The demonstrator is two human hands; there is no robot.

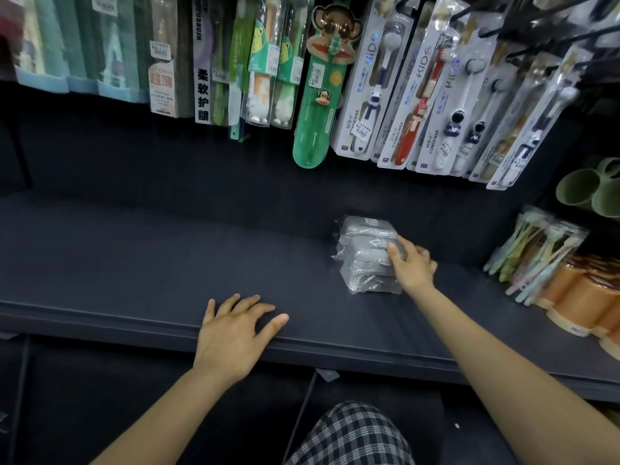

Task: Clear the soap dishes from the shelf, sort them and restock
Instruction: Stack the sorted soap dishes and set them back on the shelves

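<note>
Dark shelf [134, 263] under hanging toothbrushes [419, 95]. Your right hand [414, 266] grips the wrapped grey soap dishes [364, 255]; left hand [235, 333] rests spread, apart.

One head view only, looking forward and steeply down onto the dark shelf [134, 263] from close range. Both forearms reach in from below, with hanging toothbrushes [385, 95] filling the top edge.

Dark shelf [134, 263] — packaged toothbrushes [419, 95] hanging above.
</note>
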